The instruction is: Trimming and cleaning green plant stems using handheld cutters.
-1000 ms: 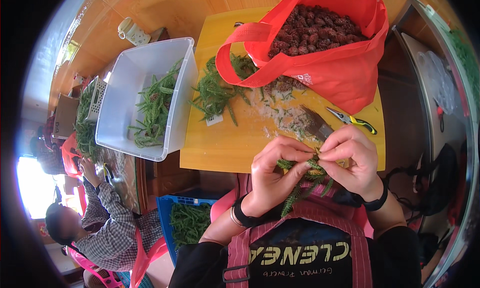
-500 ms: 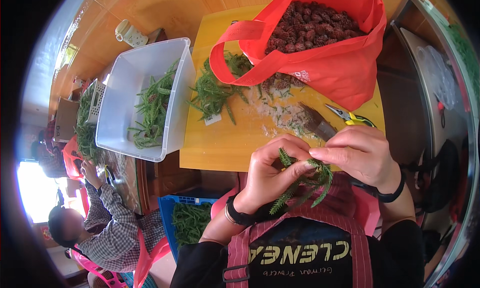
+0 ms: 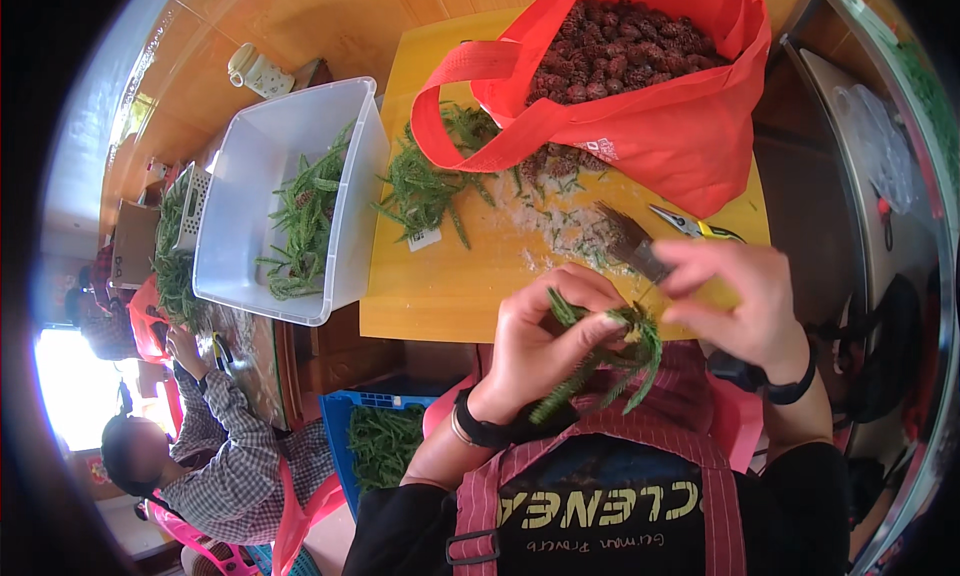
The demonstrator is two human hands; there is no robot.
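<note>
Between the thumb and fingers of my left hand (image 3: 540, 331) is a bunch of green artificial-looking fir sprigs (image 3: 645, 361), held over the front edge of the yellow board (image 3: 440, 311). My right hand (image 3: 745, 301) is just to the right of the bunch, blurred by motion, its thumb and index finger apart with nothing visible between them. A thin stem or wire seems to rise from the top of the bunch. Beyond my right hand lie a dark-bristled brush (image 3: 628, 238) and pliers with yellow-and-black handles (image 3: 690, 223), the handles partly hidden.
A red bag (image 3: 660, 141) full of brown pine cones (image 3: 625, 51) stands at the back right. Loose green sprigs (image 3: 430, 186) and debris lie on the board. To the left are a clear plastic bin (image 3: 225, 246), a blue crate (image 3: 340, 446) and another person (image 3: 235, 466) at work.
My right hand has let go of the top of the bunch and moved away to the right, its fingers spreading. My left hand keeps its hold, with the sprigs slightly shifted.
</note>
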